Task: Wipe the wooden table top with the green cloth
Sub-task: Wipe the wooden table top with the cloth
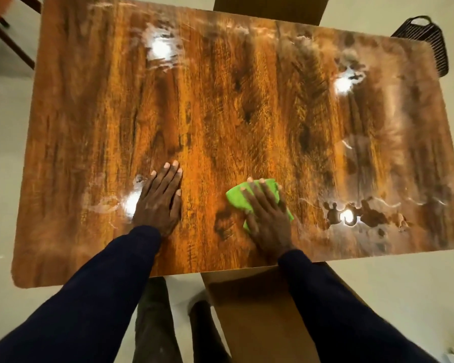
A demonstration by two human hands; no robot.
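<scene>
**Green cloth pressed flat near the table's front edge**

The right hand (266, 218) lies with straight fingers on the folded green cloth (237, 199), pressing it onto the wooden table top (220, 100). The left hand (160, 200) rests flat and released on bare wood beside it. Wet smears (364, 213) glisten to the right.

The right hand (269, 218) lies flat on the green cloth (237, 199), fingers (266, 189) straight, pressing it onto the wooden counter (220, 100). The left hand (159, 200) rests palm-down just beside it (apart from the cloth). Wet smears (362, 216) glisten to the right; a dark basket (427, 38) stands beyond the far corner.
</scene>
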